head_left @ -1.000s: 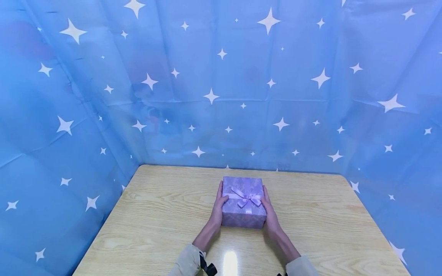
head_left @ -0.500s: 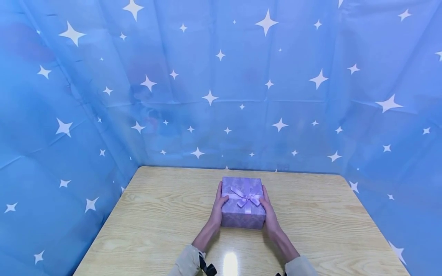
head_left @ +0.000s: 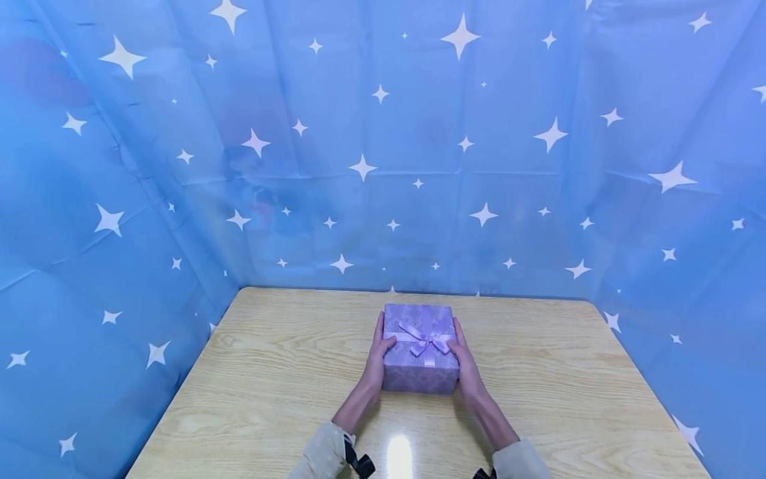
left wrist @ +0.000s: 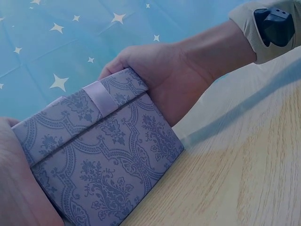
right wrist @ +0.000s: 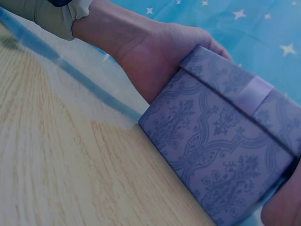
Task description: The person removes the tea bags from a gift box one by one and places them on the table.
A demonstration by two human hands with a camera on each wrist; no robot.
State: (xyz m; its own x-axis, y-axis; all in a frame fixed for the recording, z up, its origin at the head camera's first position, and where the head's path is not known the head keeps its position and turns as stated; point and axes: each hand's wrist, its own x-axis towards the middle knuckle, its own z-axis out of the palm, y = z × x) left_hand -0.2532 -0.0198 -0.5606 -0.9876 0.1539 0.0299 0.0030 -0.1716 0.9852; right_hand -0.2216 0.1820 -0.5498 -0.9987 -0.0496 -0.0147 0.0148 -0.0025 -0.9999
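A purple gift box (head_left: 417,362) with a darker damask pattern sits on the table, a lilac ribbon bow (head_left: 427,341) tied across its lid. My left hand (head_left: 376,356) grips its left side, the thumb laid over the lid's edge and the fingers stretched along the wall. On the opposite side my right hand (head_left: 468,366) holds it in the same way. The left wrist view shows the patterned front wall (left wrist: 108,165) with the lid seam above it. In the right wrist view, the box's lower edge (right wrist: 176,175) lies close over the wood. The box hides some fingers.
The light wood-grain table (head_left: 269,372) extends around the box on every side. A blue curtain (head_left: 335,133) with white stars encloses its back and both sides. Light-coloured sleeves (head_left: 326,452) carry black wrist devices (head_left: 361,466). A bright reflection shows on the wood near the front.
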